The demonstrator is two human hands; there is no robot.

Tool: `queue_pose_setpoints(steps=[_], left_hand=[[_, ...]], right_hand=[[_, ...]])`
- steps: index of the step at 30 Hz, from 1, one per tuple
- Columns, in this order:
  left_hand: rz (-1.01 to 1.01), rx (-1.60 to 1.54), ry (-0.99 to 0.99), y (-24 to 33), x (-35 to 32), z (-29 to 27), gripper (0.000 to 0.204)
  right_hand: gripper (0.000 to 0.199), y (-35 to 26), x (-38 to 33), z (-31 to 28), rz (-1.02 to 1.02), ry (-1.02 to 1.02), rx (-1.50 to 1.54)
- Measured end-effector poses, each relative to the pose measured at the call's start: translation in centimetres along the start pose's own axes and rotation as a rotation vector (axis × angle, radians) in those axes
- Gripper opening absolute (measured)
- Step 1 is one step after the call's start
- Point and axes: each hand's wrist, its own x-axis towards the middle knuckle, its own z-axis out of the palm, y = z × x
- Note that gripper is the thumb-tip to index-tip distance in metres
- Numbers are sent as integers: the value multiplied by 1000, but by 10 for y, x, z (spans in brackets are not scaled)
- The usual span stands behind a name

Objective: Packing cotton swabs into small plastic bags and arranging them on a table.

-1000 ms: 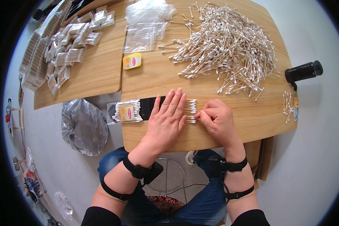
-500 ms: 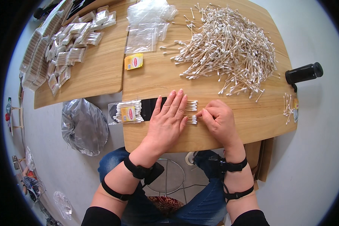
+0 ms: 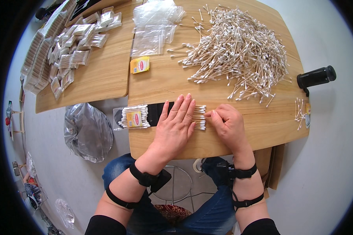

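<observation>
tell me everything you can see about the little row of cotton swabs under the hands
The row of white-tipped cotton swabs with pale sticks lies flat near the front edge of the light wooden table, side by side, white tips lined up on the right. The left hand presses flat across most of it, so only the right ends show. The right hand has its fingertips at those ends. A black strip runs out leftward.

Two wooden tables (image 3: 106, 78) stand side by side on a pale grey floor (image 3: 321, 176), with a narrow gap between them. A crumpled grey plastic bag (image 3: 88, 131) lies on the floor below, in even, soft light
</observation>
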Motion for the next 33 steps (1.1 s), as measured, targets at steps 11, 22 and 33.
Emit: queue_pose_setpoints(steps=[11, 22, 33], left_hand=[[1, -7, 4, 0, 1, 0, 64], [-17, -16, 11, -1, 0, 1, 64], [-38, -22, 39, 1, 0, 1, 63]], right_hand=[[19, -2, 3, 3, 10, 23, -51], [14, -10, 5, 8, 34, 110, -84], [66, -20, -15, 20, -135, -242, -499]])
